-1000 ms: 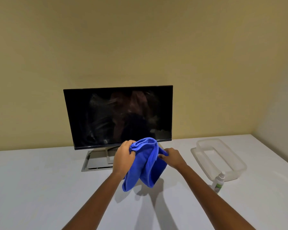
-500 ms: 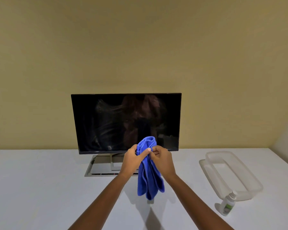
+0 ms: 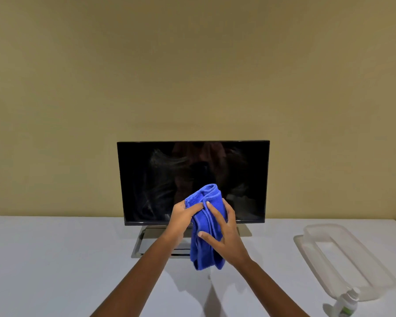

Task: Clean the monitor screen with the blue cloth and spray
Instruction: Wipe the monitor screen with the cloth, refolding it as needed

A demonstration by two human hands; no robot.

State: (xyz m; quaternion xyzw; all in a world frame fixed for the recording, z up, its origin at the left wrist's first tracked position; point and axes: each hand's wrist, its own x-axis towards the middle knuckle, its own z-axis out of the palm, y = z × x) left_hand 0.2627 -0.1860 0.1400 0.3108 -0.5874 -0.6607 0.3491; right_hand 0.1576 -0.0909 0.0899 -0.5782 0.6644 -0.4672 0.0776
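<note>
In front of monitor (image 3: 192, 179): L hand (image 3: 181, 215) + R hand (image 3: 224, 234) grip bunched blue cloth (image 3: 206, 227), both holding it above table (image 3: 55, 259)

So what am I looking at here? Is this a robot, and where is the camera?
No robot: these are a person's two bare arms, filmed by one wide-angle camera worn on the head and looking forward and down, so you see roughly what the person sees. The left hand and the right hand together hold a folded blue cloth, lifted off the white table in front of a dark monitor on its flat stand; faint smears show on the screen. To the right lie a clear plastic tray and, at the picture's lower edge, a small spray bottle, standing untouched.
</note>
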